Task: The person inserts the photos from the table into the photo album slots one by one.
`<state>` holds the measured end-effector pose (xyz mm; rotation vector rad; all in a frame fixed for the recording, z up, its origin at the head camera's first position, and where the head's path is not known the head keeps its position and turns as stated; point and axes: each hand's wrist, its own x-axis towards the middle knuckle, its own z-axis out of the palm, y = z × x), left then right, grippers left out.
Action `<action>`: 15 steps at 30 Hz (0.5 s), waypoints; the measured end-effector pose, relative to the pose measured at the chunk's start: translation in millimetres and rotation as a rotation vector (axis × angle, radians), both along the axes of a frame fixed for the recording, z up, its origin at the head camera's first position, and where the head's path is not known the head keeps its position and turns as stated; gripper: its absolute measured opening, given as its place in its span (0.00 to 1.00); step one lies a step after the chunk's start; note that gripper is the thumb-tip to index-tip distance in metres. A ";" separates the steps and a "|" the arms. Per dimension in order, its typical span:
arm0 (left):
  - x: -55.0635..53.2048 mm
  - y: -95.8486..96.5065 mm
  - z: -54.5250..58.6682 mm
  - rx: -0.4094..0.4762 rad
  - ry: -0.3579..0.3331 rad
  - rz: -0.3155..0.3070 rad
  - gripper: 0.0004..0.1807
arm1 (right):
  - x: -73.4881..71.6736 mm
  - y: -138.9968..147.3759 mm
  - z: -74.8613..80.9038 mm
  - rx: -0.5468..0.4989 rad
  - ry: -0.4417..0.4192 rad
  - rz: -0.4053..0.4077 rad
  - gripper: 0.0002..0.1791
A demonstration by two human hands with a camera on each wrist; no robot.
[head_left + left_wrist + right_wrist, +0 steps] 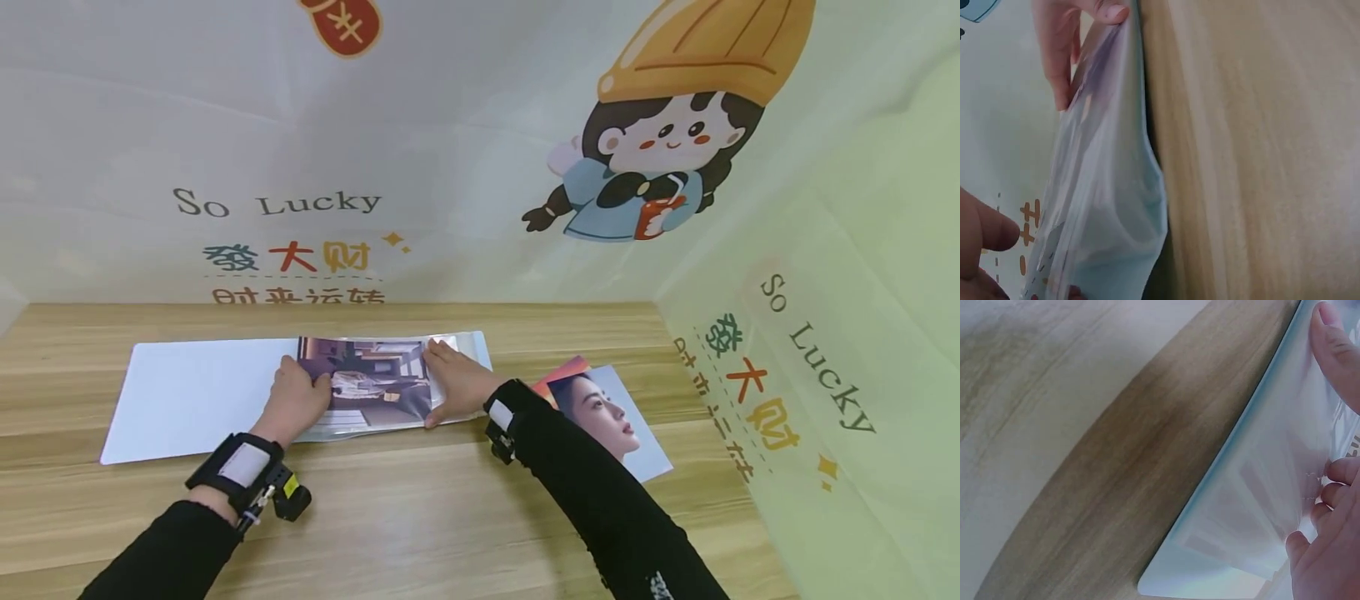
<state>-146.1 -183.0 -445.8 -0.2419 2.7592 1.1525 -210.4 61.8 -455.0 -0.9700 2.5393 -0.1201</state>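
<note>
An album (202,400) lies spread on the table, its left leaf plain white and its right leaf covered by a clear sleeve (1254,506). On the right leaf is a photo of an interior scene (382,375), with glossy film over its right part. My left hand (296,400) holds the sleeve at the photo's left end, fingers curled and thumb over the photo's near corner. At the other end my right hand (459,383) spans the sleeve, thumb at the near side and fingers at the far side. In the left wrist view the film (1110,187) bulges between the hands.
To the right lies a portrait print (600,417) over a reddish print (573,367), partly under my right sleeve (592,483). A printed cloth wall (450,167) rises behind the wooden table (405,517), and another (825,333) borders its right side.
</note>
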 end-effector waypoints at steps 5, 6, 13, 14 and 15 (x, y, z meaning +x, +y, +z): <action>2.5 7.8 -2.4 -0.085 0.012 -0.110 0.30 | 0.3 -1.0 3.5 -0.012 -0.014 -0.018 0.63; 2.9 8.2 -2.7 -0.109 0.016 -0.146 0.29 | 0.5 -1.2 4.3 -0.011 -0.018 -0.022 0.63; 6.9 6.2 -6.0 -0.215 0.115 -0.295 0.25 | -0.1 -2.3 5.1 -0.001 -0.032 -0.039 0.62; 7.4 5.5 -7.4 -0.230 0.136 -0.304 0.25 | -0.4 -2.0 4.8 -0.002 -0.035 -0.041 0.62; 7.9 4.9 -8.8 -0.248 0.156 -0.312 0.24 | -0.7 -1.6 4.4 -0.003 -0.037 -0.041 0.62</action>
